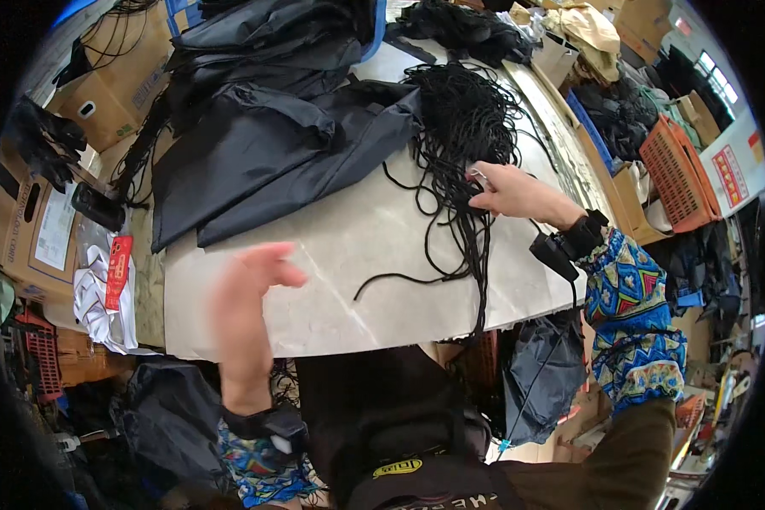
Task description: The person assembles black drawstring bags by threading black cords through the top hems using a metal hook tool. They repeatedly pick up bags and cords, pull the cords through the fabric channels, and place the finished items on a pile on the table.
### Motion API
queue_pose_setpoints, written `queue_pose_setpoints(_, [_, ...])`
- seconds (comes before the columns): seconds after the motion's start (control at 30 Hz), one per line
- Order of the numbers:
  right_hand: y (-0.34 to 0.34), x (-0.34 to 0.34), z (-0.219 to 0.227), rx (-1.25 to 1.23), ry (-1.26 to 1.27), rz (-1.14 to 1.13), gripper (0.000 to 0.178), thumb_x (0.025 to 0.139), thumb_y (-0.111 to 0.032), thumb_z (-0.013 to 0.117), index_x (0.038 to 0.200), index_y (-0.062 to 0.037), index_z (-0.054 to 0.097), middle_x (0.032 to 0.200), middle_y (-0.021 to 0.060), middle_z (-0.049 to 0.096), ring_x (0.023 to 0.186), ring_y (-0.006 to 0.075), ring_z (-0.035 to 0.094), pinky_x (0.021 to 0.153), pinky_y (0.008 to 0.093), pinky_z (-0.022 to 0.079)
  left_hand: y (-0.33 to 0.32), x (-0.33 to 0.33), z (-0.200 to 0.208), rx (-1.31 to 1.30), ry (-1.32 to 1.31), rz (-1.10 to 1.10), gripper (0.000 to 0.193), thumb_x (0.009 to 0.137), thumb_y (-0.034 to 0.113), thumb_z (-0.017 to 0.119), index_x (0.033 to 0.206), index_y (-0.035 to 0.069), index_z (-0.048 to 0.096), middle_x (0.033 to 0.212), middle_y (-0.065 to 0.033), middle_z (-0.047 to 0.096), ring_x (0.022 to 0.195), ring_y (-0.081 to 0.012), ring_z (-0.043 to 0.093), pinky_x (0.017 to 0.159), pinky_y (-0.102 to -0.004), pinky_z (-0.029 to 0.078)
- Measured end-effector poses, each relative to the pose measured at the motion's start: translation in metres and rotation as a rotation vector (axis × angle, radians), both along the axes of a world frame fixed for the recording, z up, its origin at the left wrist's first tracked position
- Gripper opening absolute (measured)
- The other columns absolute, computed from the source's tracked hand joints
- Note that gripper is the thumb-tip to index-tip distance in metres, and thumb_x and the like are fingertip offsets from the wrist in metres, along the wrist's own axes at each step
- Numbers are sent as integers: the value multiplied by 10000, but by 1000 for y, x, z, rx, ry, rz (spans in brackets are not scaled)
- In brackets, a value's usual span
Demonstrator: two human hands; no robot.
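My right hand (523,194) reaches into a heap of thin black cords (463,106) on the pale tabletop. Its fingers are curled against the strands, and a small shiny metal piece shows at the forefinger. What the fingers grip among the cords cannot be made out. Loose cord ends trail towards the table's near edge. Blurred by motion, my left hand (251,293) hovers over the left front of the table, thumb and fingers apart and nothing in it. Beyond it lie dark fabric pieces (272,161), folded and overlapping.
Cardboard boxes (110,93) stand along the left, near a white cloth (93,293) bearing a red phone-shaped thing (119,272). An orange plastic basket (680,174) is at the right. Dark bags (544,374) hang or lie below the table's near edge (382,344).
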State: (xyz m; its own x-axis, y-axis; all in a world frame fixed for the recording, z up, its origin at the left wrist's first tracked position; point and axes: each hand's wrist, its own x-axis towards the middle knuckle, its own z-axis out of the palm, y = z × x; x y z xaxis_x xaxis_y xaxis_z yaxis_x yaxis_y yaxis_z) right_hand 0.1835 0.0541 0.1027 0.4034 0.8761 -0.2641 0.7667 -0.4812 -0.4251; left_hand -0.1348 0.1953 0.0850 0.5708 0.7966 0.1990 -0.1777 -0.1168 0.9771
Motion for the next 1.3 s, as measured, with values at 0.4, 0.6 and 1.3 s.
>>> queue_pose_setpoints(0.4, [-70,-55,-58,-167,-39,240,419,780,-346,625,633,46,617,556,171,593,539,320,611,546,392,488,-160,66,-88,672,356,-76,408,740,247,736,1008,-12,570,897,-155,561,843,-332,530,730,-385,433])
queue_pose_setpoints(0.6, [-18,-89,12,-47,401,-84,292,769,-260,591,662,9,631,554,90,601,470,143,552,445,294,431,-127,63,-68,-643,-52,-546,430,880,150,638,1231,-32,468,891,-80,617,843,-163,603,746,-258,478])
queue_pose_setpoints(1.3, [-15,-103,20,-19,674,234,193,886,-199,583,845,-20,642,584,-23,515,510,46,440,454,216,329,-66,-24,-4,4,442,-219,217,900,177,611,963,-25,661,685,36,544,624,-25,460,555,-184,354])
